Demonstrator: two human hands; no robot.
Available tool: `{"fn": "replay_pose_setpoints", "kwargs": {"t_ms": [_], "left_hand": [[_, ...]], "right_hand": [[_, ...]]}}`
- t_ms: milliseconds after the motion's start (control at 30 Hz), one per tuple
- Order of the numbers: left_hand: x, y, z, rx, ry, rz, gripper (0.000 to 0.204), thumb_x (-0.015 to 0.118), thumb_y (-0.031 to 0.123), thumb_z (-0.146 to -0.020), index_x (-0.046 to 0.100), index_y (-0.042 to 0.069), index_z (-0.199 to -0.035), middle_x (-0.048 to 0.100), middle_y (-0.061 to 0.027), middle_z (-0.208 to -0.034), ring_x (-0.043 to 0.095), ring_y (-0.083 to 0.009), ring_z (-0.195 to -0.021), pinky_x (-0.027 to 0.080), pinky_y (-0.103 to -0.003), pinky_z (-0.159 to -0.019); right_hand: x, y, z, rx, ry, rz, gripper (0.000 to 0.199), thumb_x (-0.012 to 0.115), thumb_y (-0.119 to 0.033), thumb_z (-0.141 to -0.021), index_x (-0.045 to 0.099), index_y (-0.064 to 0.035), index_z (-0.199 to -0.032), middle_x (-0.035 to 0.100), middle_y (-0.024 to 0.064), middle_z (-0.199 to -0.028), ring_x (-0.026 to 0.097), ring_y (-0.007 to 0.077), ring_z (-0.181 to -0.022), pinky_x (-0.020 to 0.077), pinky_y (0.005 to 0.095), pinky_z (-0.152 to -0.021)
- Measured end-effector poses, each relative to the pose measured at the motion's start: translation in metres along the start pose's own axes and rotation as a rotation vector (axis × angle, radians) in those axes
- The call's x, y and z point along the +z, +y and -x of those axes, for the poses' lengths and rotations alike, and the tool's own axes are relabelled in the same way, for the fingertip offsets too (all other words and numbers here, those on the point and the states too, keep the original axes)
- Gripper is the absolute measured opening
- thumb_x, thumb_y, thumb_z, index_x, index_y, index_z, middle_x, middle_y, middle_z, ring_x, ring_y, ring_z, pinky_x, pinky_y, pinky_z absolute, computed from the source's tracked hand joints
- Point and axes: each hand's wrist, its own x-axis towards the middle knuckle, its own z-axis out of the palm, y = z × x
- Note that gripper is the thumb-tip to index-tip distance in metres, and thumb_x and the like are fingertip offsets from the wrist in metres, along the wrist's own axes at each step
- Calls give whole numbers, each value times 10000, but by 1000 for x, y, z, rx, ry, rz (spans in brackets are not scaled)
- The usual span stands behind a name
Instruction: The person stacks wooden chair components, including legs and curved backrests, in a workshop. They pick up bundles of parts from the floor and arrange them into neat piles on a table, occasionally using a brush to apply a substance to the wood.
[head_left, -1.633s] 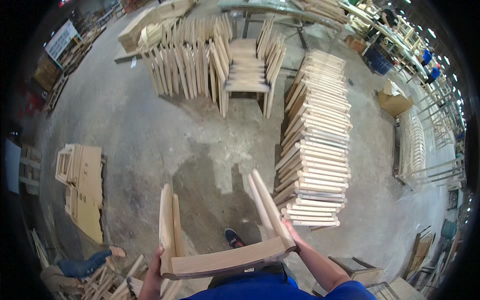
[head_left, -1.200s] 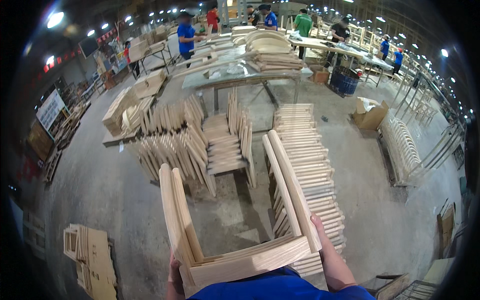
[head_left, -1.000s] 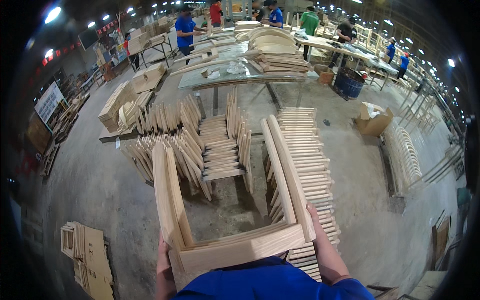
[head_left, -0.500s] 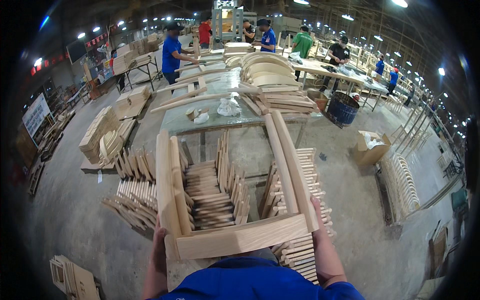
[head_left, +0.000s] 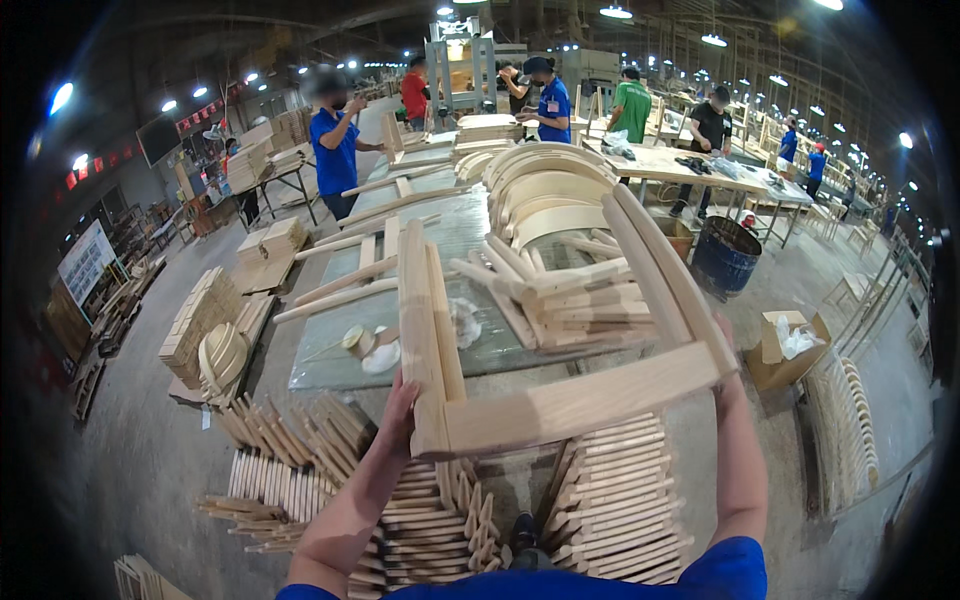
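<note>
Big and busy, the workshop has a grey floor [head_left: 150, 450] and bright lamps high up. People in blue, red, green and black shirts stand at tables far back. A long workbench [head_left: 440, 250] with a shiny clear cover sits in the middle, and on it lie long wood sticks, a heap of curved wood pieces [head_left: 545, 180] and a pile of short wood bars [head_left: 580, 305]. Down on the floor, stacks of wood parts [head_left: 440, 510] lie close under the person's arms. A dark blue barrel [head_left: 725, 258] stands to the right of the bench, and a brown cardboard box [head_left: 785, 350] sits near it.

The person holds up a wooden chair frame [head_left: 570, 405] in front of them, above the stacks and just before the bench. It is shaped like a U. Its cross bar runs from left to right, a little higher on the right. Its two long side pieces point away from the person, toward the bench. The left hand [head_left: 400, 410] grips the left corner of the frame. The right hand [head_left: 725, 375] grips the right corner. Both hands are far apart, one at each end of the cross bar, and both are closed on the wood
</note>
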Motion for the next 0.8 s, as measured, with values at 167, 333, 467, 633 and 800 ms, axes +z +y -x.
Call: {"fn": "replay_pose_setpoints", "kwargs": {"t_ms": [167,333,467,633,800], "left_hand": [[58,-2,-184,-112,-126,50,518,496,415,-834,393,117,-1245,511,-83,-1130,521,-215,-1050,436,-375,-894],[76,5,-299,-307,-7,-41,653,503,517,-805,360,132,-1313,492,-101,-1191,495,-237,-1098,432,-392,-897],[90,-13,-367,-268,55,-458,754,478,593,-768,287,179,-1368,367,-91,-1338,420,-257,-1171,374,-417,-929],[80,-23,-397,-404,-5,-584,717,437,584,-788,236,255,-1394,287,-41,-1406,356,-222,-1239,295,-391,-998],[72,-23,-397,-381,-25,-584,689,424,565,-801,229,272,-1393,279,-25,-1410,349,-223,-1239,299,-408,-979]], "right_hand": [[-25,-28,-206,108,-176,-58,578,496,-520,-809,528,-59,-1156,600,86,-994,586,172,-872,474,299,-784],[-23,-18,-321,100,-42,59,582,540,-565,-756,545,-140,-1153,591,42,-1018,578,169,-859,471,313,-761],[-48,3,-380,243,-156,98,622,565,-610,-703,551,-186,-1159,581,37,-1050,556,167,-901,440,326,-783],[-62,31,-408,182,-120,235,651,591,-613,-684,533,-211,-1193,530,28,-1151,490,166,-1021,397,368,-830],[-73,37,-393,203,33,197,610,539,-595,-755,492,-217,-1231,470,2,-1242,440,163,-1076,379,347,-840]]}}
